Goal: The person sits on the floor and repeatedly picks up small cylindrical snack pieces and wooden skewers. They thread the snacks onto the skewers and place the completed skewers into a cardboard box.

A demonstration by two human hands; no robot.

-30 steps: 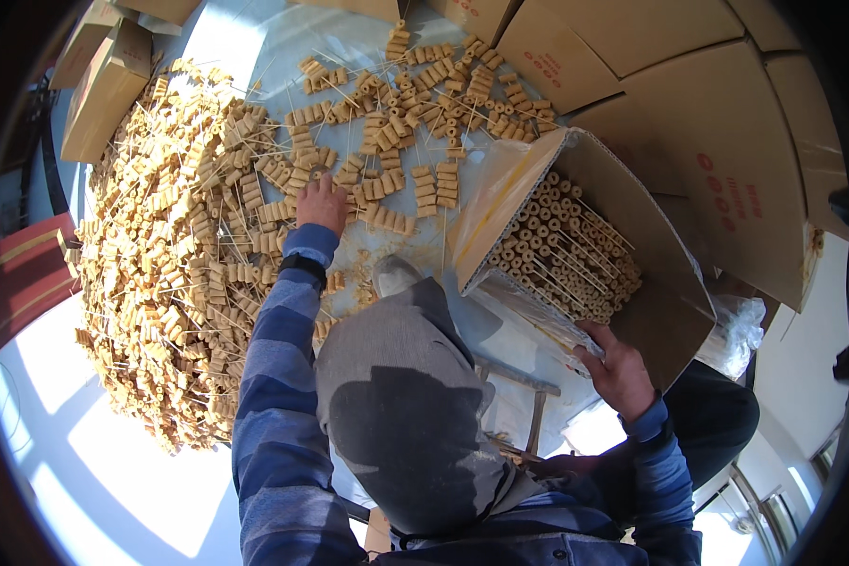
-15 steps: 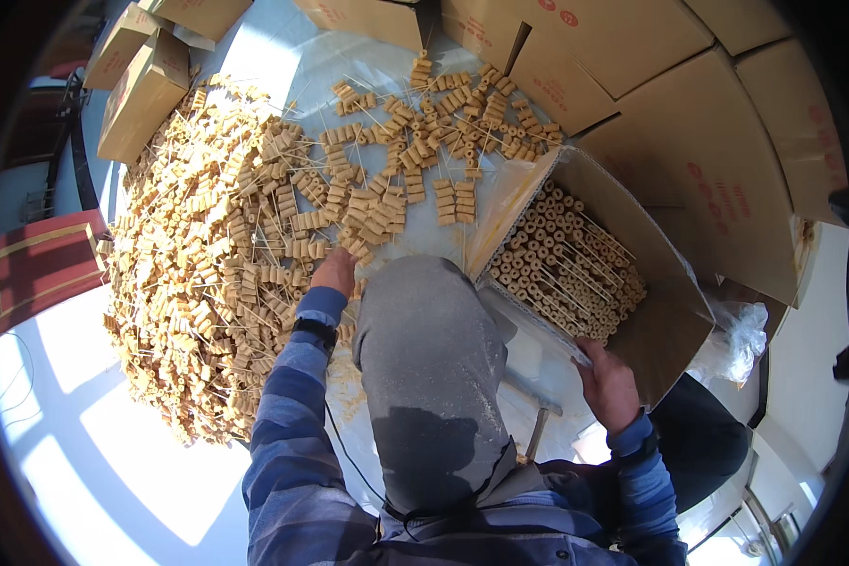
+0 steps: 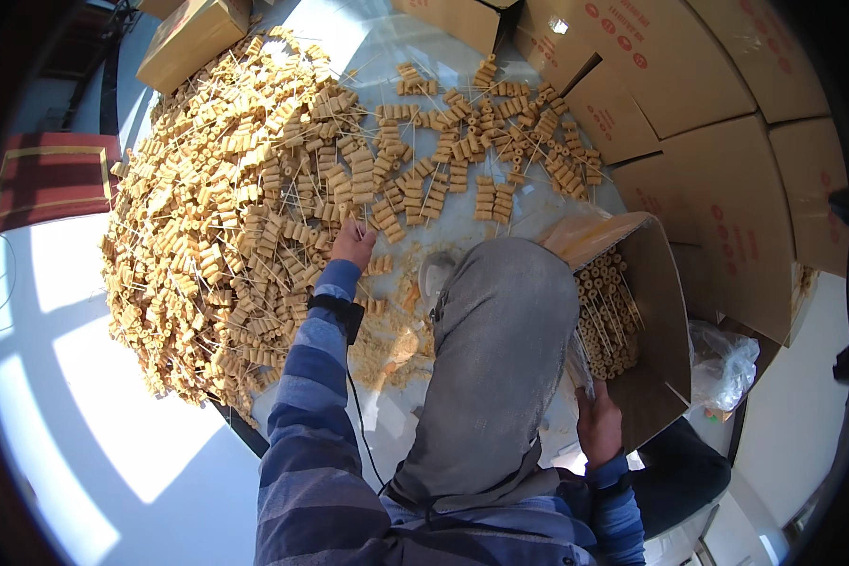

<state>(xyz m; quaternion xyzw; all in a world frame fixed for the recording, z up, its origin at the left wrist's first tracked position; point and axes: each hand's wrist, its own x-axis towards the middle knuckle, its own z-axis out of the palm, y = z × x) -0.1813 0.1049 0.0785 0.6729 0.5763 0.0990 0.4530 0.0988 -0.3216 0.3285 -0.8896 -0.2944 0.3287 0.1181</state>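
Note:
A large heap of tan, ridged tube-shaped snacks on thin sticks [image 3: 226, 226] lies to the left. At its right edge is my left hand [image 3: 354, 245], its fingers closed at the sticks; whether a skewer is between the fingertips I cannot make out. On the right a cardboard box [image 3: 665, 321] with a clear plastic liner leans with its opening toward me. Packed skewers [image 3: 608, 316] fill part of it, their round ends showing. My right hand [image 3: 599, 424] grips the near edge of the box and its liner. My grey-clad knee [image 3: 509, 321] hides part of the box.
More skewers [image 3: 491, 127] lie scattered on the pale surface beyond my knee. Large cardboard boxes [image 3: 717, 208] line the right, and another box [image 3: 198, 42] stands behind the heap. Crumbs [image 3: 396, 349] lie beside my left wrist. Crumpled clear plastic [image 3: 722, 363] sits right of the open box.
The view has shifted, and my knee now covers more of the open box. My left hand is still at the heap's edge; my right hand keeps its grip on the box.

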